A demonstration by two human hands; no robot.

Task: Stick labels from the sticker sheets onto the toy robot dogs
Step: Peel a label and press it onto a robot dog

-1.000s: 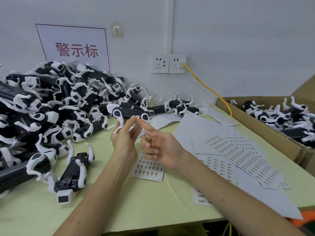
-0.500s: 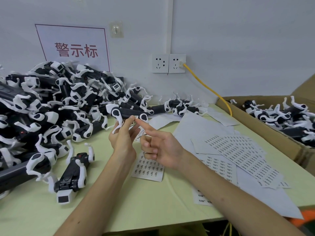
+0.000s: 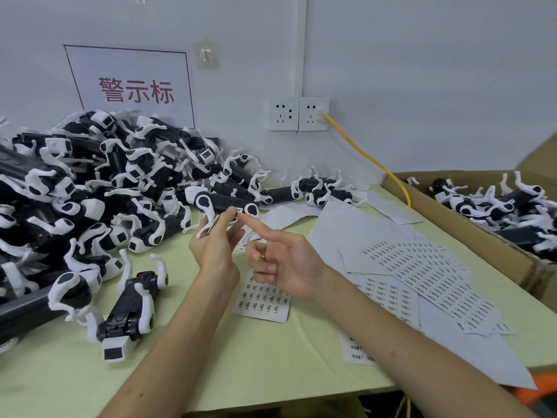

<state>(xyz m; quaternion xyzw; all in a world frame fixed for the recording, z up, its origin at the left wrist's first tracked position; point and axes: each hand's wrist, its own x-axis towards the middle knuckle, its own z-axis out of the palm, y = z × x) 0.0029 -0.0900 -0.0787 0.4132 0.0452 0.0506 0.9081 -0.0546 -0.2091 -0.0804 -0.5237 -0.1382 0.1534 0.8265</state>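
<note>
Hands barely shift | left hand point(image 3: 215, 251) grips toy dog point(image 3: 224, 203) | right hand point(image 3: 289, 260) index straight, rest curled | press label point(image 3: 239, 210) above index fingertip flat

A pale green table point(image 3: 271, 372) is carrying heaped toy robot dogs point(image 3: 90, 191) at left, one lone dog point(image 3: 129, 309) lying nearer, while sticker sheets point(image 3: 422, 273) are lying spread centre and right.

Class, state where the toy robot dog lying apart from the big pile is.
In the head view, the lone toy robot dog lies lower left on the green table, before the pile, left of the left forearm.
</note>
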